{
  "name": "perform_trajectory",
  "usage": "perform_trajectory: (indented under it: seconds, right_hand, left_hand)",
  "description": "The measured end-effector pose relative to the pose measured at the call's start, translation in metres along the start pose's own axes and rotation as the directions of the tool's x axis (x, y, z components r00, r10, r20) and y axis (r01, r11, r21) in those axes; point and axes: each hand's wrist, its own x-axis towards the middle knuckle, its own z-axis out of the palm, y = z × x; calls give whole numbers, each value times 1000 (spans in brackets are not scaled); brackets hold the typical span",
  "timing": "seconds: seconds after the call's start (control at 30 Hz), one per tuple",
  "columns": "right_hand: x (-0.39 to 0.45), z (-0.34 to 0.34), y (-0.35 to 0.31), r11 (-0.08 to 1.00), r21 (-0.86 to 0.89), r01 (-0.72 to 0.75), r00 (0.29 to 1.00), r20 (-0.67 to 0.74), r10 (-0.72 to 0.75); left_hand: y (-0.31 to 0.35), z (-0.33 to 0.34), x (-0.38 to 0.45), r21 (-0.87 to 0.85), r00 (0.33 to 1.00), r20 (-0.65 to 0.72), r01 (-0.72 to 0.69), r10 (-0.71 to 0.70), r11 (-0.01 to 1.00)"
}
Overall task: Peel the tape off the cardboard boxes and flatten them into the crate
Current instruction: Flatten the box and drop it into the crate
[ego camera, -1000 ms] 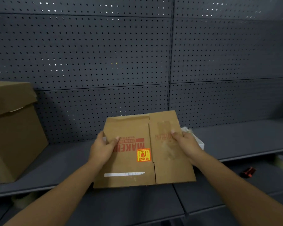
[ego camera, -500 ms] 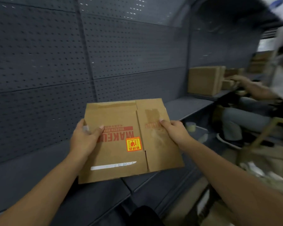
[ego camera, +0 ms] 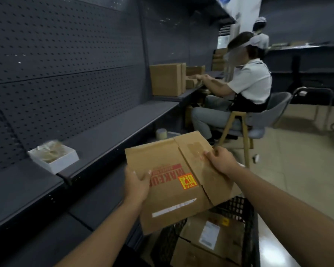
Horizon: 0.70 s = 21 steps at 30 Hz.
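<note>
Right now you hold the flattened cardboard box (ego camera: 174, 182) in the air, tilted, above the near end of the black mesh crate (ego camera: 245, 214), whose rim shows under the box's right corner. Your left hand (ego camera: 136, 183) grips the box's left edge, thumb curled over the printed face and the other fingers hidden behind the card. Your right hand (ego camera: 221, 160) pinches the far right edge, fingertips on a glossy patch of clear tape (ego camera: 196, 151). The red print beside the yellow-and-red sticker (ego camera: 187, 182) reads upside down and your left thumb covers its end; a white label strip (ego camera: 174, 208) lies nearer to you, too blurred to read. Inside the crate lies more flat cardboard (ego camera: 206, 247) with a white shipping label, partly hidden by the box you hold and cut off by the bottom edge. To the left, a dark grey shelf (ego camera: 108, 130) runs away from you along a perforated back panel (ego camera: 66, 54). On it sits a small white tray (ego camera: 54, 158) of crumpled stuff, too blurred to make out. Just beyond the box's far edge a roll of tape (ego camera: 161, 133) stands, partly hidden. Farther along, upright cardboard boxes (ego camera: 166, 79) stand on the shelf, and a seated person (ego camera: 247, 83) in a white shirt reaches toward them from a wooden-legged chair (ego camera: 239, 128). The floor to the right is pale tile (ego camera: 297, 170).
</note>
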Motion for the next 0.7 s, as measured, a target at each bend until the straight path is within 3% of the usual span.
perform_trajectory:
  seconds: [0.13, 0.37, 0.47, 0.6, 0.7]
  right_hand:
    - [16, 4, 51, 990, -109, -94, 994, 46, 100]
    - [22, 24, 138, 955, -181, -235, 967, 59, 249]
    - [31, 34, 163, 938, -251, -239, 958, 94, 270]
    - [54, 50, 186, 926, -341, -164, 954, 182, 236]
    - [67, 69, 201, 905, -401, -140, 933, 253, 257]
  left_hand:
    - [-49, 64, -10, -14, 985, 64, 163, -161, 987]
    - [-89, 133, -16, 58, 935, 139, 322, -327, 945]
    - [-114, 160, -33, 77, 855, 178, 482, -488, 873]
    - [-175, 202, -63, -98, 701, 330, 692, -633, 715]
    - [-252, 239, -69, -81, 593, 313, 795, -742, 601]
